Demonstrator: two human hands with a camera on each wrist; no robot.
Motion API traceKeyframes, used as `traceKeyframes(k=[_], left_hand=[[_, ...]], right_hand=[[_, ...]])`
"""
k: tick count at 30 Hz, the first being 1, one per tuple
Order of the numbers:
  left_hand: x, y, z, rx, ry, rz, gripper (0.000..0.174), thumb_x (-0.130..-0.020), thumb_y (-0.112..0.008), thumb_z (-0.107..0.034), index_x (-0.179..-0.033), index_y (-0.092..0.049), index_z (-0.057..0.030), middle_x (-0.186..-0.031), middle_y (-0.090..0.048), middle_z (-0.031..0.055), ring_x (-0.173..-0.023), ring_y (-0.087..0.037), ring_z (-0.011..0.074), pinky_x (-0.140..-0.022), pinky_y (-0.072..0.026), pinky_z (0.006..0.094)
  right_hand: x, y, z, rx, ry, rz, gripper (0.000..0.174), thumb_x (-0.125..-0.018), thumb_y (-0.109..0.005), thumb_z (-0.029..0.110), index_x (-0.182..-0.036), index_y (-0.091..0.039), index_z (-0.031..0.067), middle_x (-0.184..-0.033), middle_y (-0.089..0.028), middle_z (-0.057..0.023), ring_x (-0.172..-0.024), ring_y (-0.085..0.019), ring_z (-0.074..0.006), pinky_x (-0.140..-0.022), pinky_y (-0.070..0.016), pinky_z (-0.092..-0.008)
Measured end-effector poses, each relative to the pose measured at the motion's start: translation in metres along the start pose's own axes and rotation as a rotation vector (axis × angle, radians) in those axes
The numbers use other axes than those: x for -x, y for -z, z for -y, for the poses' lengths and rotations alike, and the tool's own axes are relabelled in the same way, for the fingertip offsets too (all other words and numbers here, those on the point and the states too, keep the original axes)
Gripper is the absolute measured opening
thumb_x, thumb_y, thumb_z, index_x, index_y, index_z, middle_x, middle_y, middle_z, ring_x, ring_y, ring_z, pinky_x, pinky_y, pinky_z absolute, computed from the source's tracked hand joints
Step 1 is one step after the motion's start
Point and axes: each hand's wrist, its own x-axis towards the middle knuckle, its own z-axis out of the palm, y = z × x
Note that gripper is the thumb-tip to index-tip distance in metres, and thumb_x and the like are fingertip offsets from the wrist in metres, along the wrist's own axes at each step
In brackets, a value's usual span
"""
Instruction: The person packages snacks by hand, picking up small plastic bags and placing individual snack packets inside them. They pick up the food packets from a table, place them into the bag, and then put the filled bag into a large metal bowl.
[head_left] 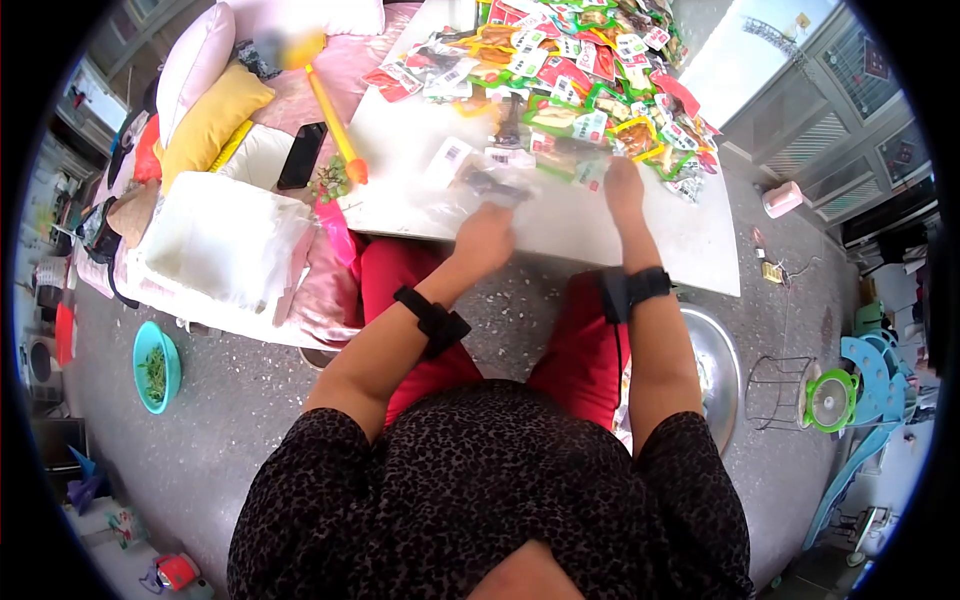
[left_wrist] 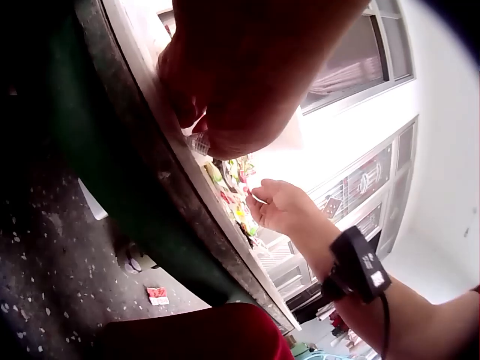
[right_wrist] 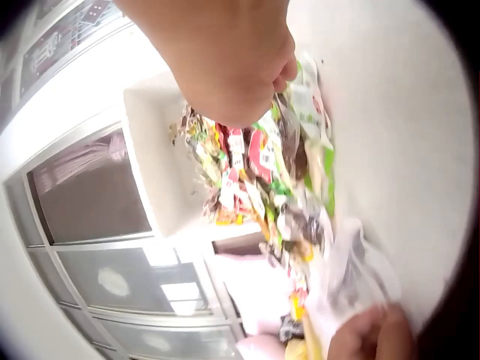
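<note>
- The left hand point(head_left: 485, 235) reaches forward from a bent elbow, forearm angled up over the near edge of the white surface point(head_left: 690, 240), with a black band on the wrist.
- Its fingers are curled downward and pinch the near edge of a clear bag point(head_left: 492, 185). The left wrist view shows crinkled film caught under the fingertips point(left_wrist: 196, 141).
- The clear bag lies on the surface just ahead of that hand, partly lifted at the held end. Its long axis seems to run sideways across the front of the knuckles, though the blur makes this uncertain. Something dark shows through the film.
- The right hand point(head_left: 623, 188) is stretched further out, the arm nearly straight, with a black band on that wrist too.
- Its fingers are bent down into the near fringe of a pile of packets point(head_left: 580, 70) — red, green and yellow wrappers with white labels.
- Whether those fingers have hold of a packet cannot be told. In the right wrist view the fist point(right_wrist: 225, 60) hides their tips.
- The pile spreads away from the right hand and beyond both hands, and the clear bag sits between the two hands, nearer the left.
- From the right wrist view the bag point(right_wrist: 352, 277) points back toward the left hand point(right_wrist: 371, 337) at its lower end.
</note>
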Motion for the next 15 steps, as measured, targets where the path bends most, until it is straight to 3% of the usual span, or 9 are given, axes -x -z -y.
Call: traceKeyframes(k=[2,5,8,9,12,15], left_hand=[[0.000,-0.002,0.003,-0.012,-0.021,-0.011,0.013,-0.066,-0.047,-0.009,-0.075,-0.052,-0.0017,-0.075,-0.049,0.0168,-0.072,-0.050,0.0329,-0.064,-0.0418,0.0402],[0.001,-0.001,0.003,-0.017,-0.005,0.028,0.012,-0.065,-0.047,-0.010,-0.071,-0.051,-0.0004,-0.075,-0.049,0.0164,-0.074,-0.049,0.0325,-0.065,-0.0413,0.0399],[0.001,-0.001,0.006,-0.019,-0.030,0.076,0.012,-0.064,-0.047,-0.010,-0.069,-0.050,0.0001,-0.075,-0.049,0.0165,-0.075,-0.048,0.0320,-0.067,-0.0407,0.0397],[0.001,-0.002,0.007,-0.019,-0.028,0.069,0.012,-0.064,-0.047,-0.010,-0.069,-0.050,0.0000,-0.075,-0.049,0.0164,-0.076,-0.047,0.0318,-0.067,-0.0406,0.0396],[0.003,-0.002,0.006,-0.022,-0.039,0.049,0.012,-0.063,-0.047,-0.010,-0.069,-0.050,-0.0001,-0.076,-0.049,0.0164,-0.077,-0.047,0.0316,-0.067,-0.0403,0.0394],[0.005,-0.001,0.004,-0.046,-0.073,0.040,0.013,-0.064,-0.046,-0.010,-0.070,-0.051,0.0001,-0.077,-0.049,0.0164,-0.077,-0.047,0.0318,-0.067,-0.0405,0.0395]], right_hand=[[-0.013,0.003,-0.016,0.108,0.046,-0.021,0.030,-0.067,-0.045,0.004,-0.096,-0.050,0.0066,-0.093,-0.052,-0.0145,-0.090,-0.049,-0.0317,-0.075,-0.0409,-0.0372],[-0.023,0.000,-0.024,0.317,-0.006,0.111,0.035,-0.067,-0.044,0.006,-0.102,-0.047,0.0095,-0.105,-0.046,-0.0147,-0.096,-0.046,-0.0311,-0.079,-0.0382,-0.0420],[-0.035,-0.009,-0.046,0.388,-0.058,0.381,0.033,-0.069,-0.044,0.010,-0.102,-0.046,0.0121,-0.109,-0.043,-0.0138,-0.096,-0.047,-0.0314,-0.077,-0.0385,-0.0434],[-0.034,-0.002,-0.030,0.432,-0.082,0.361,0.024,-0.073,-0.044,0.016,-0.096,-0.049,0.0118,-0.104,-0.047,-0.0130,-0.095,-0.047,-0.0308,-0.075,-0.0398,-0.0426],[-0.037,0.006,-0.009,0.508,-0.141,0.319,0.020,-0.075,-0.043,0.020,-0.091,-0.051,0.0107,-0.100,-0.050,-0.0113,-0.093,-0.049,-0.0301,-0.073,-0.0403,-0.0429],[-0.044,0.000,-0.041,0.575,0.199,0.180,0.020,-0.077,-0.043,0.022,-0.088,-0.052,0.0083,-0.091,-0.054,-0.0117,-0.086,-0.051,-0.0313,-0.070,-0.0407,-0.0415]])
